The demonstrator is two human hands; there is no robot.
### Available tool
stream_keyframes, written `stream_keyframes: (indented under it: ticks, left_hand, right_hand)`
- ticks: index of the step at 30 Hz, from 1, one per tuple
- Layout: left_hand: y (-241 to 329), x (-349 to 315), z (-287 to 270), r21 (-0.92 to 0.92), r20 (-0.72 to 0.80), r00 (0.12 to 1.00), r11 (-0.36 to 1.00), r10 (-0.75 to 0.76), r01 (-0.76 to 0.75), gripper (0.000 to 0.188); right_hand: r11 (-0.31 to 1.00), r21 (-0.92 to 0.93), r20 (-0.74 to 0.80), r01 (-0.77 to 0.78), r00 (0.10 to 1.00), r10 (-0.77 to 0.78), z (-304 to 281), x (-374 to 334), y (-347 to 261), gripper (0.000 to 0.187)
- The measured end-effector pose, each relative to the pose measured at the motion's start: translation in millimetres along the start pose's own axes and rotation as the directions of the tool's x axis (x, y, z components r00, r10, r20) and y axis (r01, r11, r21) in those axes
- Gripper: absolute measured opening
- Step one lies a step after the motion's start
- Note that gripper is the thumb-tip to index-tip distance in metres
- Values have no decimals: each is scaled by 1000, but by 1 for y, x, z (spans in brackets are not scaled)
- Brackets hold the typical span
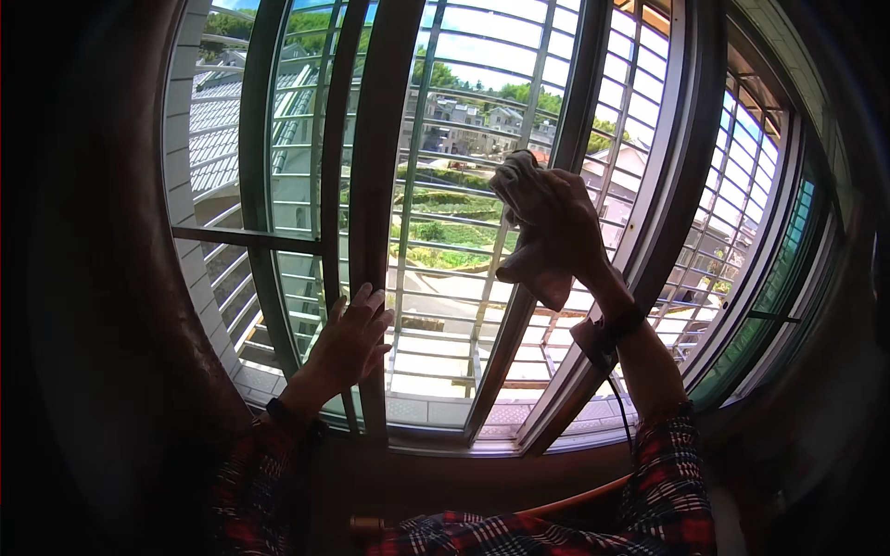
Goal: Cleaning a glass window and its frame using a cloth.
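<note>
Now, starting at the left: the left hand [350,341] lies flat and open, fingers spread, pressed against the lower part of a dark upright window frame bar [373,232]; it grips nothing and looks like a brace. The plaid sleeve [269,482] and a dark wrist band sit below it.

Moving to the middle, the glass pane [445,185] shows sunlit houses, trees and green terraces through an outer grille of pale horizontal bars [464,306]. From here I can't make out streaks or smears on the pane, so which parts are already wiped is not something I can tell.

Over to the right, the right hand [556,218] is raised high and closed around a bunched grey cloth [530,250], the fingers wrapped over its top while loose folds hang below the palm. The cloth is pressed to the glass, or very close to it, right beside the slanted sash bar [519,324] in the upper half of the pane. A dark band with a thin cable runs down that wrist.

My read is that the wiping is mid-course: the cloth is working the upper middle area, and the lower glass and the panes further right [732,232] appear yet to be covered.
</note>
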State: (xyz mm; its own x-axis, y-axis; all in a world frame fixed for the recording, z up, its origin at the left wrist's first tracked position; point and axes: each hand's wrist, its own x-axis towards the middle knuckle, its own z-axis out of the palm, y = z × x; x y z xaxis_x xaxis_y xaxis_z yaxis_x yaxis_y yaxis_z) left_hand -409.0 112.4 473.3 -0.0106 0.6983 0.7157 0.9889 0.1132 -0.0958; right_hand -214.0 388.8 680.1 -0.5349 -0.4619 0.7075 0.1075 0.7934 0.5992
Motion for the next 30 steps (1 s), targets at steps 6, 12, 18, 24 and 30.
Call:
stream_keyframes:
  ticks: [6, 12, 18, 24, 30]
  left_hand:
    - [-65, 104, -58, 261, -98, 985, 959, 144, -114, 65]
    - [-82, 133, -62, 325, -20, 988, 935, 156, -141, 61]
    - [-94, 135, -54, 329, -18, 989, 935, 144, -130, 57]
    - [-96, 136, -54, 337, 23, 993, 934, 114, -115, 60]
    - [-99, 140, -55, 274, 41, 995, 957, 88, -96, 62]
  right_hand:
    - [956, 269, -277, -119, 941, 195, -12, 76, 77, 55]
    - [980, 29, -220, -196, 955, 198, -44, 188, 160, 37]
    - [918, 135, -165, -374, 905, 393, -31, 280, 230, 22]
    - [935, -272, -530, -228, 846, 52, -47, 336, 236, 30]
    - [811, 579, -354, 84, 922, 158, -41, 415, 185, 28]
